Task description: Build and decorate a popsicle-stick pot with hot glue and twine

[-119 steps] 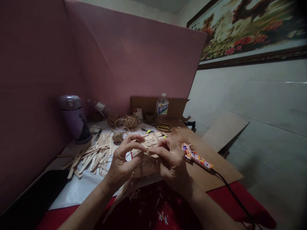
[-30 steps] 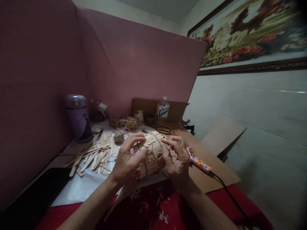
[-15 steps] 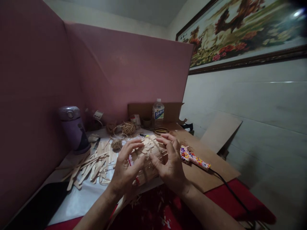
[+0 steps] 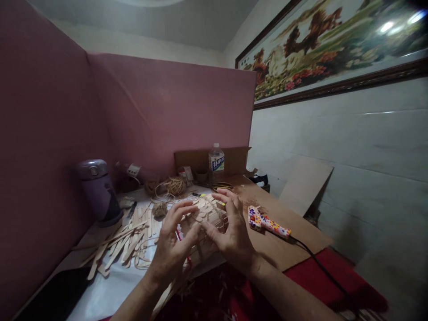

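Observation:
A small structure of pale wooden sticks (image 4: 211,210), tied round with twine, sits at the table's near edge between my hands. My left hand (image 4: 175,234) is at its left side, thumb and fingers curved round it. My right hand (image 4: 232,232) wraps its right side, thumb on the front and fingers over the top. Both thumbs nearly meet on the near face. Something red and white shows beside my left palm. The underside of the structure is hidden by my hands.
Loose wooden sticks (image 4: 125,240) lie left, near a purple flask (image 4: 100,191). Twine balls (image 4: 176,185), scissors (image 4: 222,185) and a plastic bottle (image 4: 216,162) stand or lie behind. A flowered glue gun (image 4: 267,221) with a black cord rests right on brown board (image 4: 301,240).
The view has tilted up a little, so the table things appear lower and slightly left. My right thumb has shifted left over the structure, nearer my left thumb.

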Demonstrator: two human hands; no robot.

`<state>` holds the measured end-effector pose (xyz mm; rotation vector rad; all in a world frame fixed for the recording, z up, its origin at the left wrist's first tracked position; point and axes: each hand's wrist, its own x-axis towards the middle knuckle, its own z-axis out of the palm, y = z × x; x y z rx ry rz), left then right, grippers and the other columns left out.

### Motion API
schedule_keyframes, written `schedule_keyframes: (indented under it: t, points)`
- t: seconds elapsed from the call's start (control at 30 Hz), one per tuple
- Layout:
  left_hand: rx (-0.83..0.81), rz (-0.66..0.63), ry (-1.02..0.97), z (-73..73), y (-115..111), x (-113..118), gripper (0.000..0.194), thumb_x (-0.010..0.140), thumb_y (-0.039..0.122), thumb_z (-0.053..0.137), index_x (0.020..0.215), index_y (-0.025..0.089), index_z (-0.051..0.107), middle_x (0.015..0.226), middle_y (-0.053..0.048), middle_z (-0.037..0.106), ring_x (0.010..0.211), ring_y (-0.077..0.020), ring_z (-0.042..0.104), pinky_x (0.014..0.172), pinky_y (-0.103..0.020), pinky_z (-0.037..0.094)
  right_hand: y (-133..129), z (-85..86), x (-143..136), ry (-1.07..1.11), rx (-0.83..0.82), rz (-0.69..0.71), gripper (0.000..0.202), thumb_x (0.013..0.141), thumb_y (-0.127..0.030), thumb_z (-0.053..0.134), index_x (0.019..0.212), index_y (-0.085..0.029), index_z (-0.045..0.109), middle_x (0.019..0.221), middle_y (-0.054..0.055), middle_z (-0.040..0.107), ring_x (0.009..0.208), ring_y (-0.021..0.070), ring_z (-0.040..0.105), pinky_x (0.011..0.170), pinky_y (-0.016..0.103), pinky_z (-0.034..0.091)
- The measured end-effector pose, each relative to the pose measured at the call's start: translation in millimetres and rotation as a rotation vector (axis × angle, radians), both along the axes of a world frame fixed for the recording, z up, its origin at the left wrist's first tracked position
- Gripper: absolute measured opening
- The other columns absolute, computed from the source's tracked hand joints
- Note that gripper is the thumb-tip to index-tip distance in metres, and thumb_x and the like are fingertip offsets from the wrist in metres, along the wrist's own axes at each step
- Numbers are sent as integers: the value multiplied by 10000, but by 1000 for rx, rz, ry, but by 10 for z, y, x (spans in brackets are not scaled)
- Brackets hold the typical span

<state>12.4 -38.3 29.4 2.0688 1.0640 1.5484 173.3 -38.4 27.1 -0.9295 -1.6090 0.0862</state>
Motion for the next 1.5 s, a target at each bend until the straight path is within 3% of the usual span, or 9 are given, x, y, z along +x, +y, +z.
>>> schedule_keyframes:
  t: [0.13,0.4,0.6,0.73,0.83,0.93,1.1,1.3,1.5]
  points:
    - [-20,-26,-63,-3,3,4,237,868,354,518,1049,245,624,1216,-50,564,1181,-218,495,1022,-381,372,4,-5,-1,22,1,18,473,746,-270,682,1176,-230,489,1296,100,431,1231,268,404,1054,462,365]
    - [-140,106,-165,-25,-3,37,473,810,463,539,1186,176,543,1274,-112,540,1209,-262,471,1049,-442,341,7,-22,15,39,-7,48,478,740,-280,687,1174,-242,491,1303,91,438,1236,267,406,1055,470,365]
    - [-173,39,-179,9,-18,68,499,714,437,647,1130,179,555,1220,-109,565,1170,-270,507,1021,-428,376,6,-19,25,48,-24,99,479,740,-257,669,1184,-237,492,1313,92,440,1241,263,407,1065,472,348]
    - [-173,78,-202,-14,-37,100,499,717,399,643,1156,188,539,1243,-105,546,1187,-274,496,1025,-448,371,52,-60,27,151,-24,155,452,765,-297,642,1187,-228,494,1295,94,470,1219,254,447,1044,449,369]
    - [-166,176,-220,-40,-39,124,542,711,377,638,1204,194,509,1275,-102,516,1211,-286,478,1006,-456,391,145,-96,29,374,-129,129,388,814,-384,585,1147,-198,514,1188,101,558,1114,244,532,979,428,417]
    - [-255,225,-237,-52,-9,124,621,703,395,644,1257,174,468,1278,-121,521,1205,-299,490,976,-451,420,233,-100,26,620,-334,138,377,773,-487,616,979,-173,585,986,87,646,936,240,600,842,384,474]
    - [-370,188,-281,-21,62,72,620,704,426,657,1233,158,477,1239,-126,565,1128,-286,559,945,-422,449,239,-59,-16,844,-643,474,346,685,-509,702,703,-178,603,632,8,633,607,173,579,600,290,441]
    - [-409,225,-323,50,43,51,591,726,465,630,1208,150,496,1183,-126,577,1133,-279,547,950,-409,439,196,-51,-42,903,-639,555,307,654,-428,759,653,-172,590,590,-28,601,532,115,511,545,239,384]
    - [-596,165,-491,86,40,45,591,746,452,607,1242,168,455,1132,-123,605,978,-251,612,759,-354,512,198,-36,-27,869,-627,565,312,634,-432,774,643,-159,623,591,-16,611,580,128,544,578,241,407]
